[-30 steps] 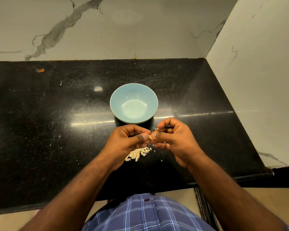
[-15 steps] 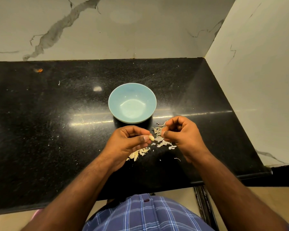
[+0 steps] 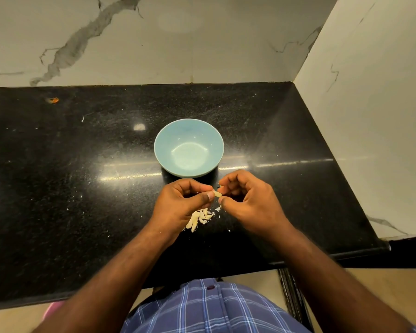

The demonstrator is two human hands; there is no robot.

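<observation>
My left hand [image 3: 183, 203] pinches a small pale garlic clove [image 3: 217, 194] between thumb and forefinger, just above the black counter. My right hand [image 3: 247, 203] has curled fingers, and its thumb and forefinger tips close on the clove's right end. A little pile of pale garlic cloves [image 3: 198, 218] lies on the counter under my left hand, partly hidden by it. A few white peel scraps [image 3: 218, 208] lie between my hands. An empty light-blue bowl [image 3: 189, 147] stands just beyond my hands.
The black stone counter [image 3: 82, 176] ends at marble walls behind [image 3: 178, 44] and on the right [image 3: 370, 116]. A small orange speck [image 3: 54, 100] lies at the far left. The counter's front edge runs close to my checked shirt [image 3: 209, 308].
Half a second ago my hands were apart, with peel scraps showing on the counter. My right hand has come back left to the clove and now covers most of those scraps.
</observation>
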